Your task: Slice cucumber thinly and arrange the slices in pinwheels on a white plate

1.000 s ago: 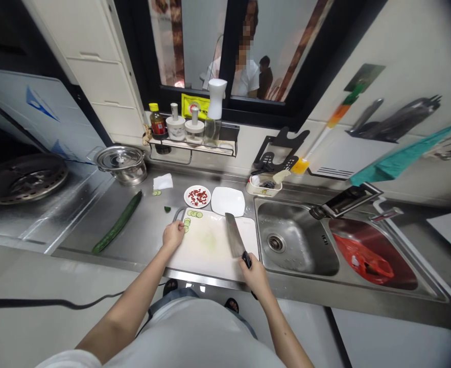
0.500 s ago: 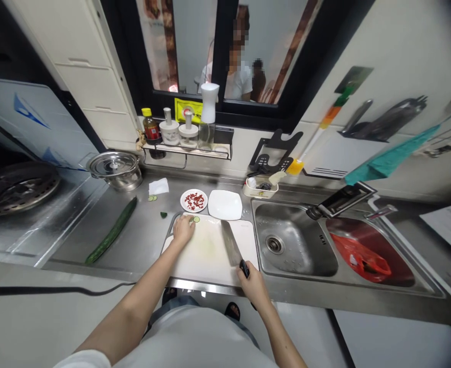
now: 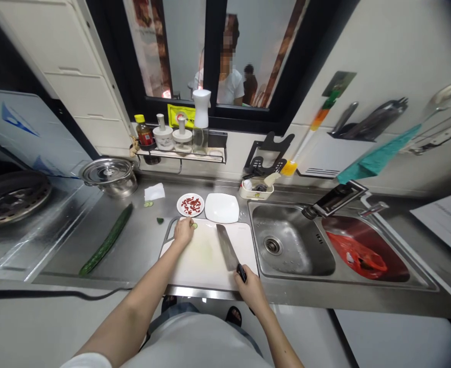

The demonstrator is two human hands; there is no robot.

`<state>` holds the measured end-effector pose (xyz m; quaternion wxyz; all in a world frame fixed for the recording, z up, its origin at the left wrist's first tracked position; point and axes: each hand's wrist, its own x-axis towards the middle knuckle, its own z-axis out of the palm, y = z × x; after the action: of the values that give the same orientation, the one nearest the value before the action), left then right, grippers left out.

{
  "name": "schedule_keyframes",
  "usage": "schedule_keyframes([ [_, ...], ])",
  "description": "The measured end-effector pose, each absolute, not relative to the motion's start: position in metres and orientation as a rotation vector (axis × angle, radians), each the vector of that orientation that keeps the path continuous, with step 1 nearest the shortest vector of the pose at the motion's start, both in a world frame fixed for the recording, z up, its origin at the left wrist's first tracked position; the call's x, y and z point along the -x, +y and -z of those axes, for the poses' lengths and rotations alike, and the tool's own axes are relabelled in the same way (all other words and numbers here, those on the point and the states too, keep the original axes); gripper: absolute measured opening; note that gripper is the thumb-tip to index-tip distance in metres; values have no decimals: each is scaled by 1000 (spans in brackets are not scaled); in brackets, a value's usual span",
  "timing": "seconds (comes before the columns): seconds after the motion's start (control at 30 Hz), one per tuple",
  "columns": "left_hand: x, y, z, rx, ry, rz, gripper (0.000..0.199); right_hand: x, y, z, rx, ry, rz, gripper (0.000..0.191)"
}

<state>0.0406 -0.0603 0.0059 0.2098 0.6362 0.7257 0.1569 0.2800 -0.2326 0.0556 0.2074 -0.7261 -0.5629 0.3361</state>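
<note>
My left hand [image 3: 184,232] is at the upper left of the white cutting board [image 3: 194,273], fingers bent and pinched on a cucumber slice [image 3: 194,226] whose edge peeks out past the fingertips. In my right hand [image 3: 251,286] is the black handle of a kitchen knife [image 3: 227,248]. Its broad blade lies slanted over the right half of the board, tip pointing away from me. Just beyond the board are a small plate of chopped red pieces [image 3: 190,205] and a white square plate [image 3: 221,208]. A long cucumber [image 3: 106,240] rests on the counter to the left.
Left of the plates lie a cucumber end [image 3: 160,221], some thin slices [image 3: 148,204] and a white paper [image 3: 155,191]. A lidded steel pot [image 3: 112,176] stands behind. To the right is a double sink [image 3: 292,245] with a red plastic bag [image 3: 357,255]. A person [image 3: 231,87] shows in the window.
My left fingers have closed further over the cucumber slice, so less of it shows. The knife stays nearly in place in my right hand. The whole view has shifted slightly.
</note>
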Motion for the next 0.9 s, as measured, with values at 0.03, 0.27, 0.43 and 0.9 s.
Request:
schedule_keyframes([
  [0.03,-41,-61,-5,-1722,2006,-446,24,-280,-232,-56,2020,-1567,-938,23],
  [0.27,-52,-86,1,-1569,1944,-349,19,-277,-233,-58,1984,-1587,-949,21],
  [0.43,-53,-105,5,-1531,1930,-383,26,-276,-235,-57,2001,-1630,-961,20],
  [0.9,-52,-139,3,-1730,1810,-425,32,-276,-242,-72,2189,-2035,-909,19],
])
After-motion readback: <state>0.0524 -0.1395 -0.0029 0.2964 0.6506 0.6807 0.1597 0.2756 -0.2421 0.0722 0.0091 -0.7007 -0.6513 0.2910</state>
